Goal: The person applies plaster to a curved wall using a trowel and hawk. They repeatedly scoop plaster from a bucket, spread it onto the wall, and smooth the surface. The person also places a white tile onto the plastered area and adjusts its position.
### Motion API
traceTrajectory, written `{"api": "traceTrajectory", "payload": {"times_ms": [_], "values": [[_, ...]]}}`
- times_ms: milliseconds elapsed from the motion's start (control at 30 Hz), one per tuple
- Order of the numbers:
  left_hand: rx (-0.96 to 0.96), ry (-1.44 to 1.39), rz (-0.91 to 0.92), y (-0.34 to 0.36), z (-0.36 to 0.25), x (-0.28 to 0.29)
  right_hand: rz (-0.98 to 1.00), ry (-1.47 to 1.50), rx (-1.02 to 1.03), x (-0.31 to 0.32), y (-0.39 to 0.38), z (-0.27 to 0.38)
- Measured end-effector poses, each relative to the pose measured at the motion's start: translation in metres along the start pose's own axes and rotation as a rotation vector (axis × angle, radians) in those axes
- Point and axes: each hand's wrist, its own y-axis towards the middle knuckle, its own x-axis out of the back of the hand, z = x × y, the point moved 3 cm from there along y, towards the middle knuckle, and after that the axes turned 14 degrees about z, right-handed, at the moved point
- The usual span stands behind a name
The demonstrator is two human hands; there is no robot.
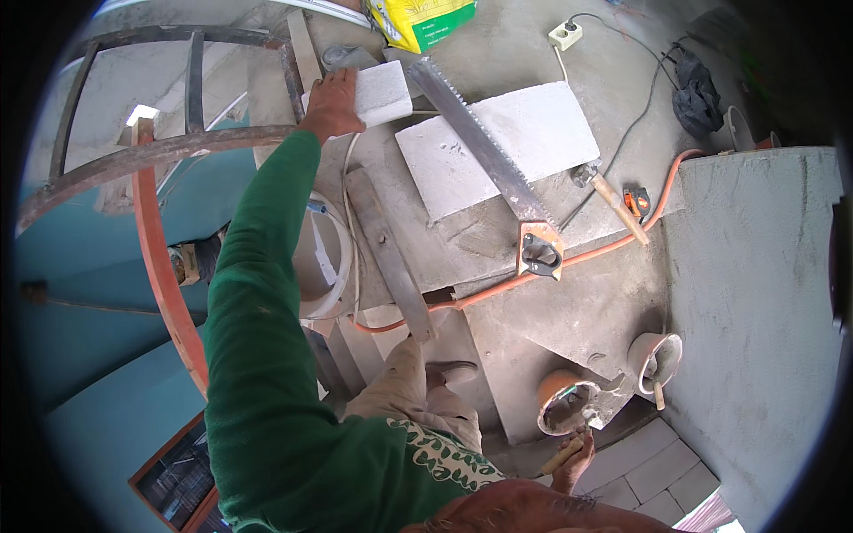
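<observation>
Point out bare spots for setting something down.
Free: the concrete between the orange hose, grey wall and orange bucket; also the floor between the yellow bag, white socket and large white block.

Crowded: around the saw lying across that block, the hammer and tape measure; also where the left hand rests on the small white block.

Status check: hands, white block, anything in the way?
Left hand on white block. Right hand gripping wooden-handled tool near orange bucket. Saw across larger slab; possible obstruction.
</observation>
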Motion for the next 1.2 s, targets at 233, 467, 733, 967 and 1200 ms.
{"api": "traceTrajectory", "payload": {"times_ms": [233, 467, 733, 967, 1200], "values": [[0.151, 0.148, -0.256, -0.05, 0.023, 0.091, 0.068, 0.044, -0.01, -0.004, -0.018, -0.023], [-0.066, -0.582, -0.085, -0.131, 0.048, 0.157, -0.026, 0.109, 0.007, 0.026, -0.03, -0.015], [-0.343, -1.136, 0.296, -0.276, -0.171, 0.083, -0.175, -0.411, -0.362, 0.163, -0.001, -0.109], [-0.189, -1.254, 0.749, -0.351, -0.327, -0.103, -0.238, -0.864, -0.452, 0.242, 0.131, -0.229], [0.017, -1.22, 0.908, -0.429, -0.393, -0.229, -0.045, -1.264, -0.406, 0.24, 0.238, -0.208]]}}
